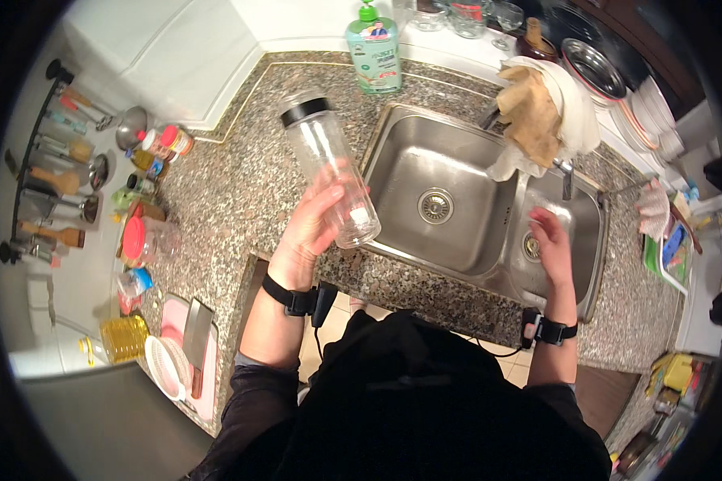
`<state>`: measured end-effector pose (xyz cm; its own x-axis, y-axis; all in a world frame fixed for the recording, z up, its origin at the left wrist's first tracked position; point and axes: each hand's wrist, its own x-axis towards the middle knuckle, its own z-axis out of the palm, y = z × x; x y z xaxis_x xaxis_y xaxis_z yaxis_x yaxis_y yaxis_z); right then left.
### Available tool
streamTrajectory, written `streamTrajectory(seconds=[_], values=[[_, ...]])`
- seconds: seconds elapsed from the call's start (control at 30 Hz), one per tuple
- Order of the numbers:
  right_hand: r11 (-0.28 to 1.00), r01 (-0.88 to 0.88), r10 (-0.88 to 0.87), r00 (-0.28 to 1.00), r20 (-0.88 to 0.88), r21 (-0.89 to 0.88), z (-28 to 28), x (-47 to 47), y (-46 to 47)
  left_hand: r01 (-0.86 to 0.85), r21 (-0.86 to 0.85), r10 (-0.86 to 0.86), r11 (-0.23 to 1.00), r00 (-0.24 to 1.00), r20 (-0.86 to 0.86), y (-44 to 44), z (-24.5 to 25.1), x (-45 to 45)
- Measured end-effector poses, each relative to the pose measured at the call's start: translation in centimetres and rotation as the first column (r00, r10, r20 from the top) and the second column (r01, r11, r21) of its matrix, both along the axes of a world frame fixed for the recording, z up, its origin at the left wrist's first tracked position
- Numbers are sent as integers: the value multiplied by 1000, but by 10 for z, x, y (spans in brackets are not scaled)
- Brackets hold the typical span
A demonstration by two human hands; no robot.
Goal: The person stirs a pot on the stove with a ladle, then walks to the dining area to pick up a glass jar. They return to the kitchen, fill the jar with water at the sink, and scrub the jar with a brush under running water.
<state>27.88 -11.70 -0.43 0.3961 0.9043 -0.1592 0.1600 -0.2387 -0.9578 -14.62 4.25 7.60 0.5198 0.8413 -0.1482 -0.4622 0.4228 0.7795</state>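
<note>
My left hand (319, 219) grips a clear bottle (331, 162) around its lower part. A black band circles the bottle near its upper end, with a clear rounded part above it. The bottle leans over the counter at the left rim of the large steel sink basin (439, 240). Over the smaller right basin (568, 264) hovers my right hand (553, 240), with its fingers loosely bent, apart and holding nothing. Behind that hand stands the faucet (567, 180), partly covered by hanging beige and white cloths (529, 117).
A green pump bottle (376, 57) stands behind the sink. To the left are a red-lidded jar (150, 237), a yellow oil jug (123, 338) and a cleaver (197, 337) on a pink cutting board (207, 397). Stacked bowls (647, 117) and a green caddy (656, 255) are at right.
</note>
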Motion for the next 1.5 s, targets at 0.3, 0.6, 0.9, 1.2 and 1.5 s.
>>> streamTrajectory(seconds=[0.3, 0.6, 0.9, 1.2, 1.5], values=[[836, -530, 120, 427, 896, 141, 77, -180, 59, 440, -554, -446, 707, 885, 133, -5, -5, 29], [830, -526, 209, 599, 773, 184, 29, -199, 82, 480, -714, -327, 509, 876, 356, -17, -27, 44], [837, -508, 123, 536, 835, 202, 64, -188, 79, 673, -524, -524, 522, 737, 426, -7, -21, 51], [956, -228, -13, 599, 801, 186, 63, -168, 42, 183, 232, -132, 955, 967, -220, 28, -24, -15], [975, -208, 78, 632, 771, 73, 47, -198, 12, -42, 656, 534, 753, 621, -574, 63, -65, -154]])
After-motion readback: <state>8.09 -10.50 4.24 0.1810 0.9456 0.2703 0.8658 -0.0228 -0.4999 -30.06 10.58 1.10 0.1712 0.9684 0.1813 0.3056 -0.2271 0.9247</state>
